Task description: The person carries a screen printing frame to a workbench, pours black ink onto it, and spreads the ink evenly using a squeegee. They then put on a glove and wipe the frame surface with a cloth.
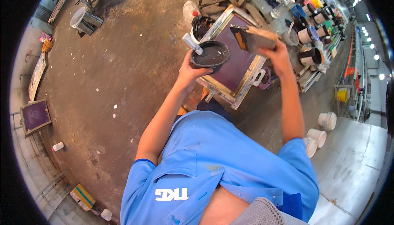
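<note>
My left hand [190,75] is wrapped round a round black tub [211,65] of dark ink, held up in front of me. A whitish, translucent strip [192,43] sticks up at the tub's left rim; its lower end is over the ink. In my right hand [280,60] is a wide squeegee [260,40] with a wooden back, gripped at its right end. Dark ink coats the squeegee's left end. Below both hands lies a screen printing frame [242,67] with purple mesh and a stained, light-coloured border. The squeegee is over the frame's upper right part, the tub over its left side.
Many ink tubs and bottles [310,57] crowd the right side. White buckets [327,121] stand lower right, beside a pale sheet surface. Another purple screen [36,117] leans at the far left. A white bucket [78,18] stands upper left on the stained brown floor [106,69].
</note>
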A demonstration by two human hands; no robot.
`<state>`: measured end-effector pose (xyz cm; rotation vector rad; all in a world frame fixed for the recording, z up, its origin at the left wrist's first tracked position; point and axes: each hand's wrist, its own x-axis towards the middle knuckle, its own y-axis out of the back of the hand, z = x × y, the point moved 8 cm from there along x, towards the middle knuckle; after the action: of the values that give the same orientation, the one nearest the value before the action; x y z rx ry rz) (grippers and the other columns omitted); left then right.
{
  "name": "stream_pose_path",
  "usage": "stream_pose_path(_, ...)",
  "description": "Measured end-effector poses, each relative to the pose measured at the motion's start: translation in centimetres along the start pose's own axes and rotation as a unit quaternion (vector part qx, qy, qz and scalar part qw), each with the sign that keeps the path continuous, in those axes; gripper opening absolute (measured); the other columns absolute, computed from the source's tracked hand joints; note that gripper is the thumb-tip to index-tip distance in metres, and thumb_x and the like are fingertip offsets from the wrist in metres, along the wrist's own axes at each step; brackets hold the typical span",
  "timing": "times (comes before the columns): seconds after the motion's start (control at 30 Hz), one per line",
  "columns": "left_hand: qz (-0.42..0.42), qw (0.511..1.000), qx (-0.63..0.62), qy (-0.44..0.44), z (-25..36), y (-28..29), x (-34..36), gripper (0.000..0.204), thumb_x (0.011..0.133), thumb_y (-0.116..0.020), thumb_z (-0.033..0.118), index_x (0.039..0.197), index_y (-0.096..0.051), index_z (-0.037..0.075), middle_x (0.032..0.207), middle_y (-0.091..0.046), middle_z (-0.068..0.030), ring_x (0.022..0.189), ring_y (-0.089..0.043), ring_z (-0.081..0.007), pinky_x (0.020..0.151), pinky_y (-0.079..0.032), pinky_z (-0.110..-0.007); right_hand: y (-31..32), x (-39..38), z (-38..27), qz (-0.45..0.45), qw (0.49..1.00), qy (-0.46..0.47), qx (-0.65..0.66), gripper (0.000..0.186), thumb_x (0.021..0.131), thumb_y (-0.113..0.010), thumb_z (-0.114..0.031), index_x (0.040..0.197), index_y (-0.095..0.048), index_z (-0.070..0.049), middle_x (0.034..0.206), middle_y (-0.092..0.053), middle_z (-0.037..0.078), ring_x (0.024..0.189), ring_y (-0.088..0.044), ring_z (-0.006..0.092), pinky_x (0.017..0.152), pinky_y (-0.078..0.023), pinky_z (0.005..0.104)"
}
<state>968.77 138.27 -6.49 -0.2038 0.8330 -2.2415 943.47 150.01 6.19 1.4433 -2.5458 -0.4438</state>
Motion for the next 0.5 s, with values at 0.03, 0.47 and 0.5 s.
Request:
stream_pose_path(0.03, 0.008, 0.999, -0.016, 0.035, 0.3, -1.5, 0.3, 0.086, 0.066, -0.075, -0.013, 0.14, -0.036, 0.005, 0.119, -0.061, -0.0091, 0.108, -0.062, -0.0219, 0.094, -0.05, -0.036, -0.3, -1.9, -0.9, 0.069, 0.997, 0.011, 0.013, 0.041, 0.075, -0.073, 0.003, 0.115, -0.065, -0.001, 0.108, -0.068, 0.003, 0.099, -0.061, 0.0134, 0.091, -0.047, 0.0298)
stream_pose_path(0.47, -0.012, 0.992, -0.039, -0.116, 7.4, -8.1, 3.1, 0.075, 0.063, -0.075, -0.015, 0.13, -0.047, 0.003, 0.114, -0.061, -0.0088, 0.102, -0.062, -0.0197, 0.085, -0.056, -0.034, -4.1, -9.9, -11.5, 0.217, 0.838, 0.332, -0.374, 0.039, 0.072, -0.063, 0.001, 0.106, -0.073, -0.016, 0.113, -0.068, -0.001, 0.104, -0.056, 0.0234, 0.096, -0.037, 0.0358)
stream_pose_path(0.5, -0.006, 0.992, -0.036, -0.121, 8.2, -8.1, 2.5, 0.075, 0.063, -0.075, -0.015, 0.13, -0.047, 0.003, 0.115, -0.06, -0.0094, 0.103, -0.062, -0.0206, 0.086, -0.056, -0.034, -3.8, -9.9, -11.7, 0.22, 0.832, 0.333, -0.386, 0.04, 0.072, -0.063, 0.002, 0.106, -0.073, -0.016, 0.113, -0.068, -0.001, 0.103, -0.056, 0.0232, 0.095, -0.037, 0.0357)
